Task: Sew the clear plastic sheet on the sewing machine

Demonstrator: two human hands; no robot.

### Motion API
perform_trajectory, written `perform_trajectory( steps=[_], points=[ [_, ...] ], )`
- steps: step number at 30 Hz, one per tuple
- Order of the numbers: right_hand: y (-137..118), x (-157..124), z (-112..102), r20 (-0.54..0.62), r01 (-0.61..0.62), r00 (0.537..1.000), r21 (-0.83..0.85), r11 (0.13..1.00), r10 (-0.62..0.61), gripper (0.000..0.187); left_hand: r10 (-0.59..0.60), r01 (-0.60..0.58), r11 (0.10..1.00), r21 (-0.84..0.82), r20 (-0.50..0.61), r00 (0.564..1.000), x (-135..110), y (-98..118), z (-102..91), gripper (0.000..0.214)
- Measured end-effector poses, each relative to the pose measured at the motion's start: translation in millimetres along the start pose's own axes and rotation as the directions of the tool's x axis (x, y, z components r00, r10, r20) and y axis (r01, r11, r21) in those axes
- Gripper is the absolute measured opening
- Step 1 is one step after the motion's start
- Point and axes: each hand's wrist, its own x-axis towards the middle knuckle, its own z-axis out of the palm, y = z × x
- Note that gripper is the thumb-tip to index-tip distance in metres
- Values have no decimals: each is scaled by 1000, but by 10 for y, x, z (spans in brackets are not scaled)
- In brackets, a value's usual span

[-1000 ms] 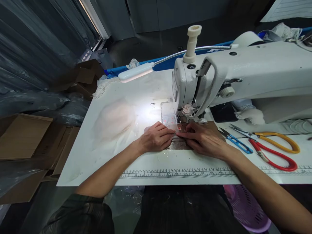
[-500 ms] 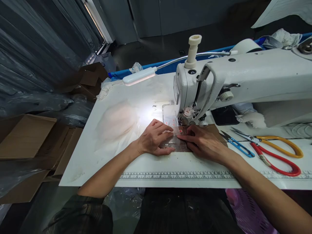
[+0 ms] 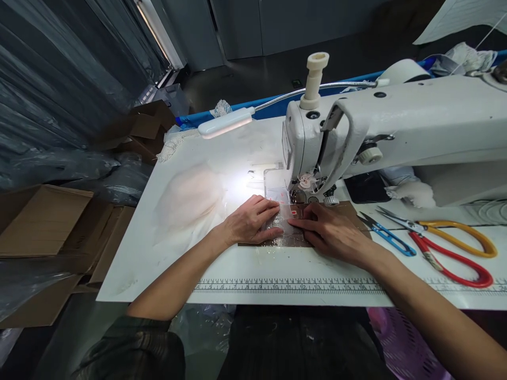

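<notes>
My left hand [image 3: 251, 219] lies on a piece of sheer, glittery fabric [image 3: 284, 229], its thumb spread apart from the fingers. From the other side, my right hand [image 3: 335, 232] rests on the work with its index finger stretched onto the fabric and another finger bent beside it. Under both hands is a brown flat strip [image 3: 348, 211] on the table. Just beyond the fingertips stands the head of a white sewing machine [image 3: 299, 142]; its needle area is partly hidden. Small red-and-white marks show on the fabric near the presser foot.
Blue thread snips [image 3: 388, 235], orange-handled scissors [image 3: 459, 232] and red-handled scissors [image 3: 455, 264] lie right of my hands. A pale sheer bundle [image 3: 194, 195] is at left. A lamp [image 3: 225, 124] shines on the white table [image 3: 134, 248]. A ruler scale [image 3: 285, 285] runs along the front.
My left hand has shifted slightly left, with its thumb closer to the fingers, and uncovers more fabric. My right hand stays nearly in place.
</notes>
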Motion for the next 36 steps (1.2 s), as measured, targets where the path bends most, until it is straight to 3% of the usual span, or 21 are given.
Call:
perform_trajectory(
  steps=[7, 12, 15, 20, 28, 36],
  points=[
    [6, 0, 4, -7, -3, 1000, 0, 1000, 3, 38, -26, 26, 1000, 6, 48, 998, -9, -3, -15, 41],
    [-1, 10, -4, 10, -2, 1000, -8, 1000, 2, 37, -139, 122, 988, 93, 206, 969, 67, 50, -60, 61],
    [-4, 10, 3, 0, 0, 1000, -14, 1000, 0, 37, -210, 162, 969, 185, 273, 939, 160, 80, -84, 53],
    [-6, 10, 5, -8, -9, 1000, 0, 1000, 9, 38, -200, 116, 953, 280, 295, 934, 260, 91, -85, 40],
    [9, 19, 18, -8, -41, 999, -29, 999, 41, 39, -153, 39, 946, 323, 339, 928, 280, 73, -56, 40],
    [48, 36, 47, -8, -136, 991, -58, 989, 135, 40, -179, 105, 964, 243, 307, 935, 297, -75, -8, 43]
  ],
)
